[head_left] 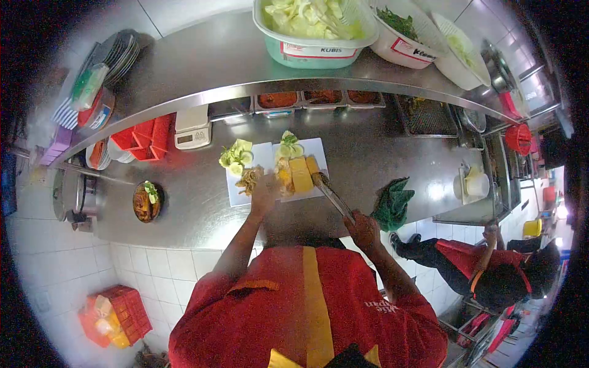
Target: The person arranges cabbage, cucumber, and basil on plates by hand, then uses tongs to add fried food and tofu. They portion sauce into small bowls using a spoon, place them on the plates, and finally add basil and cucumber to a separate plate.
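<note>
My right hand (pixel 363 230) is wrapped round metal tongs (pixel 334 197). Their far end touches or lies just over the right edge of the yellow food slabs (pixel 300 174) on the right white plate (pixel 318 150). My left hand (pixel 264 195) hovers over or rests by the inner edges of the two plates, smeared by motion; its fingers do not show clearly. Beside it, on the left white plate (pixel 241 197), lie brownish shredded food (pixel 250 180) and cucumber slices with lettuce (pixel 235 157). More greens with cucumber (pixel 289 147) top the right plate.
A dark bowl of food (pixel 147 202) stands left, a green cloth (pixel 393 203) right. Behind are a scale (pixel 192 136), red trays (pixel 144 136) and sauce containers (pixel 323 99). Above, a shelf (pixel 215 61) bears a cabbage basket (pixel 317 54). A co-worker (pixel 485 270) is at right.
</note>
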The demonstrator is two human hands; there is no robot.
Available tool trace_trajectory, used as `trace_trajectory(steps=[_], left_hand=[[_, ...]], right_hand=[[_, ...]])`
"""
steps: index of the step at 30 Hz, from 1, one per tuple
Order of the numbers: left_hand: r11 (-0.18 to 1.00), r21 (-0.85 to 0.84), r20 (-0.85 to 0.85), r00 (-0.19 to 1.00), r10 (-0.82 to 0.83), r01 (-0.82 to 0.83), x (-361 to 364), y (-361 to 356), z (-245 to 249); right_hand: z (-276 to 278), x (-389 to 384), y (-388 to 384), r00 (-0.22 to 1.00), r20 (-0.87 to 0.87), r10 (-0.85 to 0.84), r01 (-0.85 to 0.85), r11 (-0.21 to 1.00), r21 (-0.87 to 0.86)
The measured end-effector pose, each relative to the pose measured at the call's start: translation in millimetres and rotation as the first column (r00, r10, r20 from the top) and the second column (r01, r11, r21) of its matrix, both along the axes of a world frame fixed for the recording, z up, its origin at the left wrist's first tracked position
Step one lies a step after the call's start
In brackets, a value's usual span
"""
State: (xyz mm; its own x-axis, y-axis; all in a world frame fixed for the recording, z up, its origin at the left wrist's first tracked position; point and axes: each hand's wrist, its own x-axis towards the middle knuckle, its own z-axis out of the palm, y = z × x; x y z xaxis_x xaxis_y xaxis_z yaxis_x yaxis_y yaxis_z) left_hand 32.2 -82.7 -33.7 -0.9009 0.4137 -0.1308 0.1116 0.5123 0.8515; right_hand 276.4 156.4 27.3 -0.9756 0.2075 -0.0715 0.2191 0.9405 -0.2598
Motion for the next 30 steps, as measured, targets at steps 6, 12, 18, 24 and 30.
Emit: trace_trajectory(steps=[6, 12, 18, 24, 30], left_hand=[[0.996, 0.011, -0.086, 0.992, -0.088, 0.089, 0, -3, -5], [0.997, 0.061, 0.116, 0.992, 0.046, -0.053, 1, 8, 16], [0.999, 0.037, -0.083, 0.996, -0.009, 0.012, 1, 8, 8], [1.000, 0.010, 0.055, 0.998, 0.008, -0.009, -10, 5, -44], [0.944, 0.325, 0.263, 0.964, -0.036, -0.053, 1, -5, -33]], right_hand=[[41, -13, -6, 0.998, 0.063, -0.022, 0.026, 0.998, -0.061], [18, -9, 17, 0.984, -0.088, 0.153, -0.157, 0.987, -0.036], [34, -16, 23, 0.998, 0.062, -0.011, 0.029, 0.955, -0.294], [-81, 18, 128, 0.914, -0.362, -0.182, -0.106, 0.755, -0.647], [47, -24, 253, 0.713, -0.066, -0.698, 0.231, 0.323, -0.918]])
